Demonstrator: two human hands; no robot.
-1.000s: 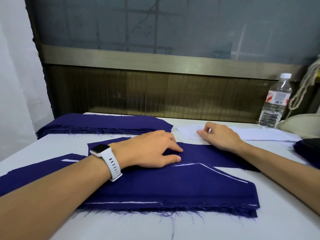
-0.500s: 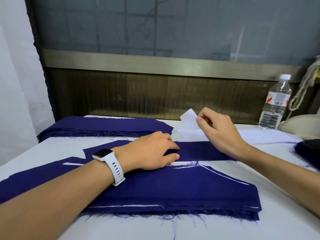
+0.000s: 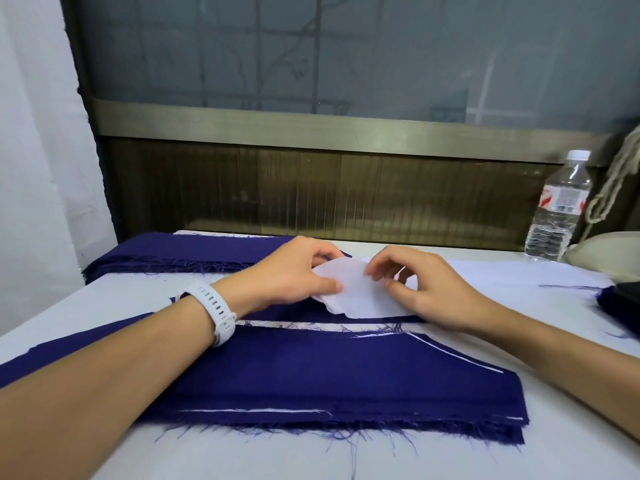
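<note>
White and thin, the fabric piece [image 3: 360, 292] hung between both hands just above the far edge of the navy cloth stack [image 3: 346, 375], near the middle of the pale table [image 3: 311, 459]. The left hand [image 3: 291, 275], with a white watch [image 3: 218, 315] on its wrist, pinched the piece's left edge between thumb and curled fingers. The right hand [image 3: 436, 289] gripped its right side, fingertips bent onto the far edge. Another navy pile [image 3: 194, 251] lay at the far left, and a water bottle [image 3: 557, 209] stood at the far right.
</note>
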